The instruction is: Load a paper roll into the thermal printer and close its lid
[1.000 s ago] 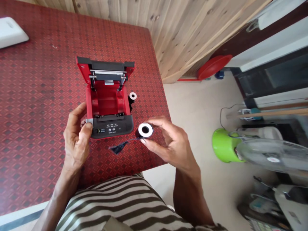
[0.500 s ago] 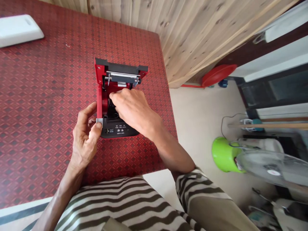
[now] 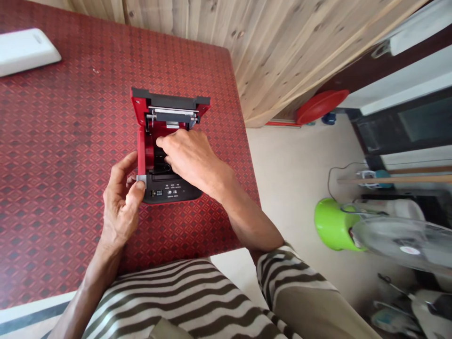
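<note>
The red-and-black device (image 3: 173,197) stands on the counter (image 3: 70,188), near its front edge, with the control panel facing the person; this position appears to give both hands direct access from above. The lid (image 3: 170,100) is raised at the rear, leaving the compartment open at the top. The left hand (image 3: 122,202) grips the front left corner, thumb on the grey tab (image 3: 141,179) and fingers against the side wall, probably to brace the body against movement. The right hand (image 3: 189,153) enters the compartment from the right, back of the hand uppermost, with its fingers at the black insert (image 3: 161,165). The hand covers most of this part; whether the fingers grasp it or only press on it cannot be told. The downward approach presumably suits the narrow opening.
</note>
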### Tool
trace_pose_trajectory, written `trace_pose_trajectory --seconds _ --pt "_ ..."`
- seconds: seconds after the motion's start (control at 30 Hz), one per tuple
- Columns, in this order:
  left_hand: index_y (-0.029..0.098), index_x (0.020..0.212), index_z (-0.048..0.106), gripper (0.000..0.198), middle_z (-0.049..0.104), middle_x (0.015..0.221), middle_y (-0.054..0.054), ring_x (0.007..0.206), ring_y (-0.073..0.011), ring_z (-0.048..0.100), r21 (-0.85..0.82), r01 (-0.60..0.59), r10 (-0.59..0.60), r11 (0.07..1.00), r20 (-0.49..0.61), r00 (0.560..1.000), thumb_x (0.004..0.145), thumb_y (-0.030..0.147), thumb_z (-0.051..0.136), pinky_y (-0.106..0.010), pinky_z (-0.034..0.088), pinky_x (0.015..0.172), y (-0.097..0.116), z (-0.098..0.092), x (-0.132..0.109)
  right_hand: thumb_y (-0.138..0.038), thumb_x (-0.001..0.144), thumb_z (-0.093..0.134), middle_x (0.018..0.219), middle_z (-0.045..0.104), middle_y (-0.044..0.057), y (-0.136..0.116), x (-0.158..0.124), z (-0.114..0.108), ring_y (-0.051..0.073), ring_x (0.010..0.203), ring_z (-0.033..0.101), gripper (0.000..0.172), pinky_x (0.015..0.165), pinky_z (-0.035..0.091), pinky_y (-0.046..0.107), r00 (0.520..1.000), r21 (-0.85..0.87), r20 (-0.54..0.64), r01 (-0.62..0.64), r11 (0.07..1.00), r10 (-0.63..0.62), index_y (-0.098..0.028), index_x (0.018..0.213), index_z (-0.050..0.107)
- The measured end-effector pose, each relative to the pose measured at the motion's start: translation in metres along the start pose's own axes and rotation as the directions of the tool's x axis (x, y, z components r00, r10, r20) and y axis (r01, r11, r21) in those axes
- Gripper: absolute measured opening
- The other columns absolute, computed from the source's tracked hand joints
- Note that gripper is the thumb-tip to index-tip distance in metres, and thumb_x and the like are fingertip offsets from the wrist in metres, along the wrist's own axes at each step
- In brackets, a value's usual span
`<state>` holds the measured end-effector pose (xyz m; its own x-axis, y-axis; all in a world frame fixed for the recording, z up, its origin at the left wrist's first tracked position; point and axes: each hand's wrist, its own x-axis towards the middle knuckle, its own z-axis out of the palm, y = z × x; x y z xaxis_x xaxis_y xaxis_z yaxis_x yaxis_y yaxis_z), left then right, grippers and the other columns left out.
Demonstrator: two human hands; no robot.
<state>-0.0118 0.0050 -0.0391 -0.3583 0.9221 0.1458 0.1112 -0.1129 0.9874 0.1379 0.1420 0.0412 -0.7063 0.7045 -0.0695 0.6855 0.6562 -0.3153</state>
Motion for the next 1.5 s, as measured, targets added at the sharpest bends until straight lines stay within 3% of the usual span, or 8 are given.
trace_pose_trajectory --seconds 0.27,0.43,0.6,0.73,0.83,1.03,1.17,1.5 --pt "0.032 0.137 0.079 0.049 0.078 0.141 -0.008 0.133 -0.0322 0.072 -0.128 0.245 -0.242 0.961 0.037 0.97 0.092 0.052 0.084 -0.051 0.054 0.116 0.017 -0.015 0.019 -0.02 0.117 0.052 0.131 0.081 0.01 -0.001 -0.045 -0.026 0.024 0.12 0.075 0.03 0.111 0.055 0.041 0.985 0.151 -0.014 0.172 0.973 -0.172 -0.015 0.14 0.072" --pt "0.024 0.116 0.079 0.055 0.078 0.125 -0.009 0.119 -0.0295 0.072 -0.163 0.034 -0.07 0.986 -0.222 0.973 0.082 0.067 0.083 -0.046 0.054 0.103 0.041 0.0 0.076 -0.023 0.113 0.063 0.115 0.084 0.01 0.006 -0.057 -0.007 0.023 0.105 0.075 0.018 0.109 0.056 0.045 0.958 0.229 -0.074 0.286 0.93 -0.276 -0.015 0.114 0.079" --pt "0.013 0.106 0.071 0.074 0.071 0.108 -0.012 0.092 -0.0191 0.065 -0.168 -0.079 0.044 0.983 -0.201 0.979 0.076 0.08 0.084 -0.031 0.045 0.076 0.054 0.023 0.138 -0.008 0.112 0.057 0.112 0.081 0.012 -0.001 -0.07 -0.002 0.024 0.106 0.071 0.023 0.108 0.056 0.044 0.967 0.17 -0.122 0.244 0.955 -0.225 -0.012 0.111 0.079" --pt "0.008 0.113 0.069 0.027 0.065 0.097 -0.001 0.076 -0.0073 0.056 -0.053 0.011 -0.019 0.999 -0.161 0.987 0.109 0.034 0.062 -0.024 0.038 0.068 0.05 0.035 0.158 -0.001 0.108 0.059 0.12 0.08 0.013 -0.006 -0.086 -0.003 0.024 0.108 0.07 0.025 0.105 0.058 0.042 0.965 0.091 -0.158 0.226 0.97 -0.21 -0.012 0.119 0.078" --pt "0.005 0.12 0.071 0.021 0.069 0.1 -0.001 0.076 -0.0076 0.058 -0.027 0.034 -0.038 0.999 -0.145 0.989 0.102 0.009 0.061 -0.024 0.044 0.071 0.042 0.038 0.152 -0.008 0.111 0.058 0.118 0.081 0.013 -0.008 -0.093 0.001 0.024 0.103 0.071 0.021 0.098 0.06 0.041 0.951 -0.006 -0.224 0.219 0.976 -0.214 -0.014 0.112 0.079" --pt "0.015 0.137 0.072 0.047 0.075 0.136 -0.011 0.133 -0.0265 0.068 -0.061 -0.01 0.004 0.998 -0.102 0.995 0.091 0.021 0.081 -0.042 0.051 0.122 0.03 0.021 0.098 -0.004 0.113 0.05 0.104 0.081 0.006 -0.011 -0.089 0.014 0.02 0.09 0.067 0.033 0.077 0.055 0.036 0.86 -0.25 -0.401 0.229 0.941 -0.315 -0.018 0.107 0.079" --pt "0.026 0.142 0.072 0.055 0.071 0.152 -0.009 0.145 -0.0293 0.064 -0.037 0.107 -0.108 0.994 -0.04 0.993 0.089 0.023 0.083 -0.047 0.048 0.128 0.022 0.008 0.055 -0.003 0.111 0.052 0.087 0.075 0.003 -0.013 -0.086 0.019 0.019 0.084 0.065 0.034 0.07 0.05 0.035 0.792 -0.299 -0.508 0.206 0.932 -0.339 -0.019 0.096 0.077" --pt "0.036 0.151 0.071 0.052 0.07 0.158 -0.003 0.14 -0.0279 0.07 -0.05 0.146 -0.142 0.988 0.073 0.987 0.1 0.044 0.078 -0.044 0.056 0.122 0.014 0.008 0.032 -0.013 0.112 0.062 0.13 0.084 0.009 -0.012 -0.091 0.037 0.023 0.124 0.077 0.017 0.109 0.062 0.042 0.833 -0.064 -0.537 0.119 0.991 -0.135 -0.023 0.108 0.075"
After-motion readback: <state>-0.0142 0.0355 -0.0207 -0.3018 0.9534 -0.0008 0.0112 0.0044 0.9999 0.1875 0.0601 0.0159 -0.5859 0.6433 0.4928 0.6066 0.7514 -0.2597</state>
